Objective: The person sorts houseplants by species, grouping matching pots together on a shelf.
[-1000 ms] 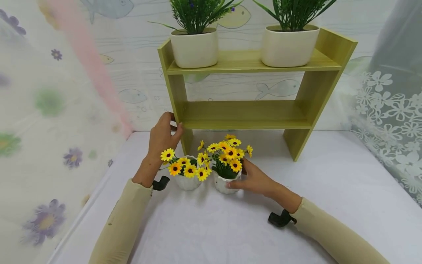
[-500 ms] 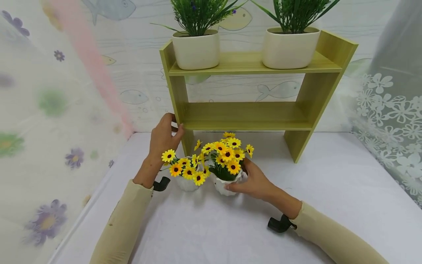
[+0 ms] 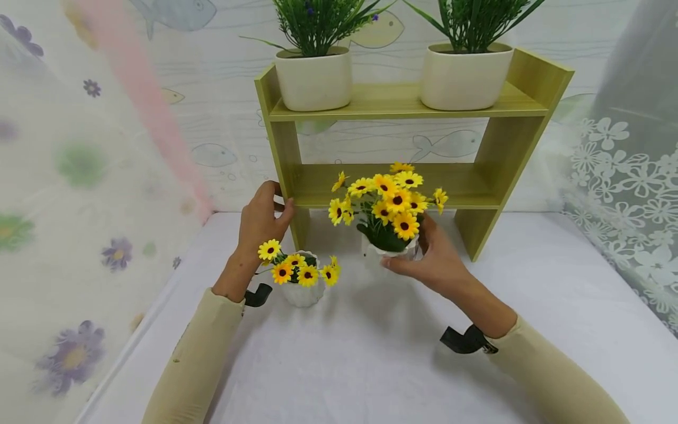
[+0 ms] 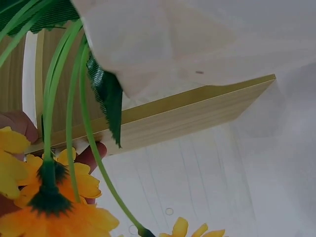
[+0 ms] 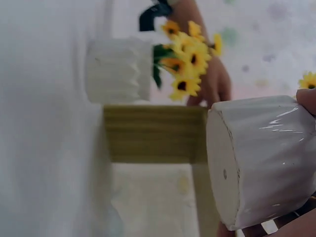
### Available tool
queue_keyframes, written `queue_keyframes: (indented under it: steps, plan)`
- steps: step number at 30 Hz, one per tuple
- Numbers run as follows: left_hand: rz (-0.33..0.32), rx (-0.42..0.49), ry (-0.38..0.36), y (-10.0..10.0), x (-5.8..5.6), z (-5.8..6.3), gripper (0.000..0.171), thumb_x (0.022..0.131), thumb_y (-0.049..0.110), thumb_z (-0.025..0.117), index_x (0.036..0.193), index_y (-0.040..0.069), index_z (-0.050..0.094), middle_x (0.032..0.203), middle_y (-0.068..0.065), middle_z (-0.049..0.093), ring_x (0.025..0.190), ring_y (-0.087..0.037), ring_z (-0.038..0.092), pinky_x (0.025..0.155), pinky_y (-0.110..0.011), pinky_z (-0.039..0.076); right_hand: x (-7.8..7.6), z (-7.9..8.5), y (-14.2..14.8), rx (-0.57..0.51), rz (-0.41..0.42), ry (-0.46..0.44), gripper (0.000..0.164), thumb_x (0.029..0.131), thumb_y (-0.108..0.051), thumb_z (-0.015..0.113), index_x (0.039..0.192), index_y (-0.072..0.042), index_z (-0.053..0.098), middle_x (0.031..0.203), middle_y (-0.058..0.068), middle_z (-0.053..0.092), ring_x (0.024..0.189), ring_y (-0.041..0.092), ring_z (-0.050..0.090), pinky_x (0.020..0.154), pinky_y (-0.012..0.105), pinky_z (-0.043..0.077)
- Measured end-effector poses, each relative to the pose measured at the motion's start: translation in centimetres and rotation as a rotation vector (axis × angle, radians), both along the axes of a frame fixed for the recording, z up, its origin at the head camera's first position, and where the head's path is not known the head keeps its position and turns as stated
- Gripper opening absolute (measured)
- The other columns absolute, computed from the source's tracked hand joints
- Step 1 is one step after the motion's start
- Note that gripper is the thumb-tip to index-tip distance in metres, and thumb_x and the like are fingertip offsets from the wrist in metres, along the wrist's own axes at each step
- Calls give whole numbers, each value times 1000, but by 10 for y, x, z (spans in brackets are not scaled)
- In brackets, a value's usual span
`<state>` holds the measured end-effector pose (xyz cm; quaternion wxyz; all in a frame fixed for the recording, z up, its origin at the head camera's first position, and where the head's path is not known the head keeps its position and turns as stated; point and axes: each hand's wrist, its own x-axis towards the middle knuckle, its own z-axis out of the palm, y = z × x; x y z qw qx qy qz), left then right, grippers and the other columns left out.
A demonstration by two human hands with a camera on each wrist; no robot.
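Observation:
My right hand [image 3: 445, 265] grips a white ceramic flowerpot [image 3: 377, 254] of yellow artificial sunflowers [image 3: 397, 200], held above the table before the wooden shelf [image 3: 318, 184]. The right wrist view shows this flowerpot's underside [image 5: 223, 168], with a small hole in it. At the shelf's left side panel, my left hand [image 3: 261, 221] holds on, thumb in front and other fingers partly hidden behind. A second white flowerpot [image 3: 303, 295] with sunflowers stands on the table by my left forearm; its flowers and leaves cover part of the left wrist view.
Two larger white planters [image 3: 313, 82] with green plants stand on the shelf's top board. A white cloth covers the table [image 3: 339, 365]. Patterned curtains [image 3: 116, 176] hang behind and at the left, with a lace curtain [image 3: 630, 171] at the right.
My right hand has lifted its flowerpot off the table and moved it up and to the right, away from the second flowerpot. My left hand stays on the shelf panel.

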<state>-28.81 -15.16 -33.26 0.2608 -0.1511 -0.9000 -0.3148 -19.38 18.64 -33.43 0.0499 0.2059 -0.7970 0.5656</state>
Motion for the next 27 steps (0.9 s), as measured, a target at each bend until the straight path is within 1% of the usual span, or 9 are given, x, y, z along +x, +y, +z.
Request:
queue_keyframes:
  steps: [2,4,7,8,11,16,19,24,27]
  plan:
    - [-1,-1,4,-1,0,1,40,106,27,61,137,3,53,127,-13,64,103,-31,74,85,-48,65,0,10,6,-26,-42,9,94,84,-16,89,161,-15,36,159,0,45,150,20,41,128,51,29]
    - [-1,-4,7,-2,0,1,40,106,27,61,136,3,53,126,-14,64,103,-32,74,85,-48,65,-1,20,12,-65,-82,13,90,84,-12,88,159,-14,39,155,0,49,141,19,48,122,41,40]
    - [-1,-9,9,-3,-1,1,39,106,27,60,136,3,52,126,-13,64,102,-30,74,85,-47,64,-4,35,21,-153,-135,2,87,84,-6,86,158,-15,41,152,2,51,134,20,52,111,29,49]
    - [-2,-7,8,-3,-1,1,39,106,27,60,136,3,52,126,-13,64,103,-30,74,85,-47,64,-7,38,24,-186,-150,5,87,84,-5,86,158,-15,42,152,3,52,133,21,52,109,27,50]
    - [-2,-1,2,-3,-1,0,40,106,28,60,136,3,52,126,-14,64,103,-31,74,85,-48,64,-16,48,31,-288,-179,33,87,82,1,86,157,-15,44,154,6,52,138,22,50,115,31,46]
    - [1,-1,1,-3,1,0,40,106,28,60,136,3,52,127,-13,64,103,-30,74,85,-47,64,-31,56,40,-343,-245,82,83,81,-1,88,153,-15,49,152,5,54,139,22,50,118,33,44]
    - [-2,-1,5,-3,0,0,40,106,28,60,137,3,52,127,-14,64,103,-30,74,86,-48,64,-39,57,42,-308,-304,71,80,82,-9,90,152,-19,51,151,2,56,137,20,52,115,33,47]
    - [-2,1,-1,-2,1,1,40,106,28,61,137,3,53,127,-13,64,103,-29,74,86,-47,64,-52,53,46,-205,-386,35,80,84,-26,91,153,-25,50,150,-5,56,136,14,52,116,41,47]
    - [-1,-5,-3,-1,0,1,40,106,28,61,137,4,53,127,-13,64,103,-28,74,86,-46,65,-59,50,49,-206,-406,13,79,85,-28,90,153,-24,49,150,-4,56,136,15,52,116,43,47]
